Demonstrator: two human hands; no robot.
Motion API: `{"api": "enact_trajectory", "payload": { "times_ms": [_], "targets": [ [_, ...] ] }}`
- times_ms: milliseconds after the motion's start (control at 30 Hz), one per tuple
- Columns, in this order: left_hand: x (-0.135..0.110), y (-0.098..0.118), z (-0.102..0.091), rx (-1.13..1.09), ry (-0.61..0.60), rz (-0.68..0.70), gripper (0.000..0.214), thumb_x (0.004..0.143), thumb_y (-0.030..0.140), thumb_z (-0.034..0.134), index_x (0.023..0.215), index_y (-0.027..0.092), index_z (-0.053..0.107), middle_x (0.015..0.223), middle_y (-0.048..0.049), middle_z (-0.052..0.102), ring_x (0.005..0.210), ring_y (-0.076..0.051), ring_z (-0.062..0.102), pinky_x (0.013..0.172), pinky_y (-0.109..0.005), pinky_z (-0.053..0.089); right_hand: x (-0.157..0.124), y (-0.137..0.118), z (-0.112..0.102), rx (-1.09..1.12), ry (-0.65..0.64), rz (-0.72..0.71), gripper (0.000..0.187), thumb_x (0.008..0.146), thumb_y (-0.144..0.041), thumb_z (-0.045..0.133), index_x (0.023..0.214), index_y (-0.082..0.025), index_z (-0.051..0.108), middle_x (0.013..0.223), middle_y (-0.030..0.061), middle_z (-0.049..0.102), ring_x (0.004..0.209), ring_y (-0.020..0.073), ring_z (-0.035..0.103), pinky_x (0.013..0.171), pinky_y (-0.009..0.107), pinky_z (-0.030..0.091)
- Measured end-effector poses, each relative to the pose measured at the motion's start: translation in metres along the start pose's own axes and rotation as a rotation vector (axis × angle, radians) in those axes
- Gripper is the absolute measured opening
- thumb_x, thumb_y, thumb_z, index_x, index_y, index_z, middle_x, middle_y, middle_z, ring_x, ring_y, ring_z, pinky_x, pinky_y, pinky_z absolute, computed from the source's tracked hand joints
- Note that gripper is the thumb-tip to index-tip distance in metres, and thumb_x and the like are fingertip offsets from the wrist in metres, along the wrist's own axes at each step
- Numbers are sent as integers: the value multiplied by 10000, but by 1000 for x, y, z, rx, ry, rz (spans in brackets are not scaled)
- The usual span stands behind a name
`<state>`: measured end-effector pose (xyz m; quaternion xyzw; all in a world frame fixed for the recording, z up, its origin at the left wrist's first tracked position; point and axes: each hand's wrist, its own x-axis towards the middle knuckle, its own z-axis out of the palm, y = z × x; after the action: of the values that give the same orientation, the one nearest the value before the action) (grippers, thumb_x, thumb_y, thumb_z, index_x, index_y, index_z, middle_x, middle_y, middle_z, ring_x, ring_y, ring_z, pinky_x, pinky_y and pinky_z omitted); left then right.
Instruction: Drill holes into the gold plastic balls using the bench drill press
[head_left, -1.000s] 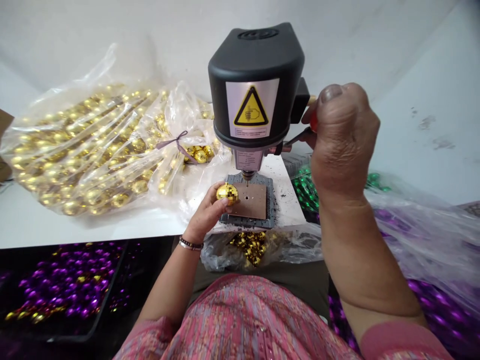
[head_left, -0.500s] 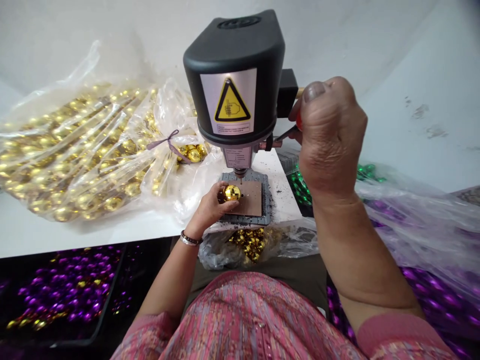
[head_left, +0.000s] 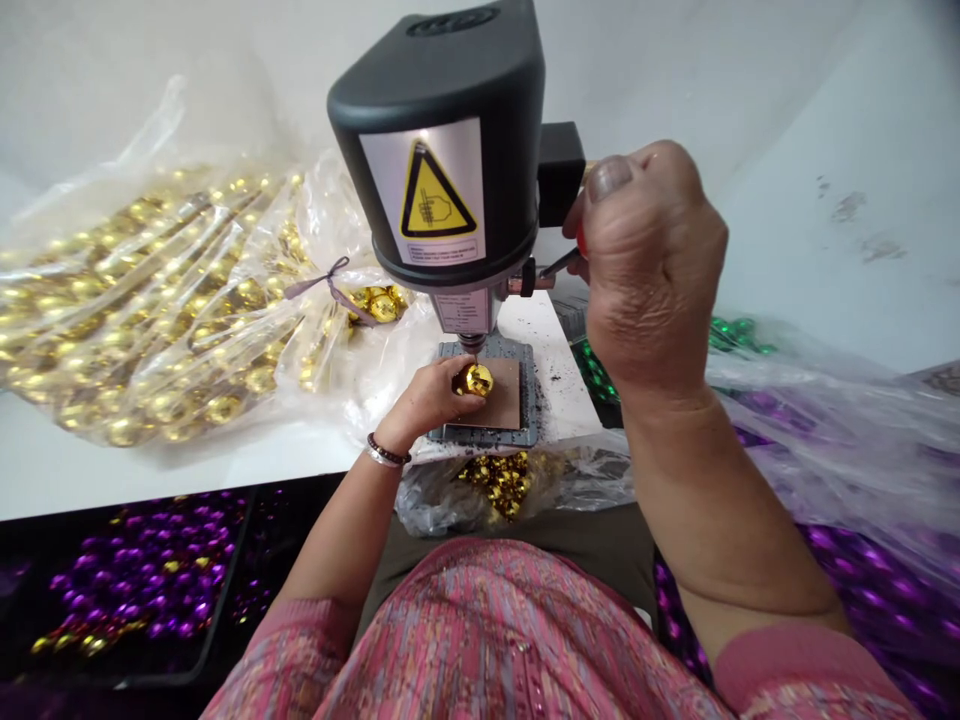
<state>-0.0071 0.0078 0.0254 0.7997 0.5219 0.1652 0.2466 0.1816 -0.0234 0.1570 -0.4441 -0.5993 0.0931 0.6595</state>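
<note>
A black drill press (head_left: 442, 120) with a yellow hand-warning label stands before me. Under its bit, my left hand (head_left: 433, 395) pinches a shiny gold ball (head_left: 478, 379) between thumb and fingers. The ball rests on or just over a brown board (head_left: 504, 392), which lies on the grey base plate (head_left: 529, 400). The bit's tip is close above the ball; whether they touch I cannot tell. My right hand (head_left: 649, 260) is wrapped round the press's feed lever (head_left: 559, 264), its red knob (head_left: 582, 240) mostly hidden by the fingers.
A big clear bag of gold balls (head_left: 165, 310) covers the table's left side. Below the table edge lies a plastic bag with gold balls (head_left: 499, 485). A black tray (head_left: 202, 650) holds purple and gold balls. Green balls (head_left: 596, 370) and bagged purple balls (head_left: 862, 580) are at right.
My left hand has brought the gold ball slightly right and back, under the bit. My right hand keeps its grip on the lever. The press sits further left in view.
</note>
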Motion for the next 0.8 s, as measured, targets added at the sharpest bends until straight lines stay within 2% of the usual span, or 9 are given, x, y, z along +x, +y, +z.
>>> {"api": "enact_trajectory", "payload": {
  "times_ms": [133, 267, 367, 500, 667, 800],
  "targets": [
    [10, -1, 0, -36, -54, -10, 528, 668, 246, 797, 1185, 173, 716, 1094, -80, 733, 992, -232, 659, 931, -340, 521, -1, 0, 0, 12, -1, -7, 320, 968, -462, 423, 756, -222, 409, 612, -69, 423, 607, 65, 486, 616, 214, 451],
    [13, -7, 4, -230, -107, -57, 611, 645, 254, 818, 1237, 162, 699, 1107, -71, 745, 997, -230, 670, 944, -350, 522, -2, 0, -1, 51, -4, 1, 325, 967, -467, 435, 769, -209, 436, 627, -75, 450, 600, 48, 513, 604, 192, 440],
    [10, -11, 9, -368, -91, -94, 659, 649, 269, 819, 1281, 150, 673, 1117, -64, 752, 993, -221, 677, 944, -343, 520, -7, -1, -4, 17, -14, -15, 310, 951, -452, 481, 755, -213, 464, 603, -68, 476, 571, 63, 474, 575, 219, 422],
    [7, -16, 15, -422, -87, -132, 731, 642, 289, 823, 1328, 116, 638, 1111, -74, 753, 993, -225, 677, 937, -333, 518, -20, -1, -12, -91, -60, -24, 200, 897, -334, 539, 733, -233, 488, 578, -61, 454, 548, 84, 415, 514, 244, 376],
    [8, -18, 19, -454, -93, -71, 550, 656, 298, 799, 1182, 161, 716, 1028, -11, 757, 947, -200, 667, 861, -283, 527, -46, 5, -19, -238, -108, -142, 150, 887, -245, 486, 749, -211, 536, 640, -50, 507, 558, 71, 415, 573, 257, 394],
    [6, -15, 18, -432, -81, -64, 491, 675, 292, 778, 1147, 172, 721, 1011, 3, 749, 921, -187, 663, 844, -273, 523, -68, 17, -18, -327, -95, -258, 154, 897, -227, 463, 771, -209, 551, 702, -13, 565, 663, 117, 515, 614, 296, 415]
  ]
}}
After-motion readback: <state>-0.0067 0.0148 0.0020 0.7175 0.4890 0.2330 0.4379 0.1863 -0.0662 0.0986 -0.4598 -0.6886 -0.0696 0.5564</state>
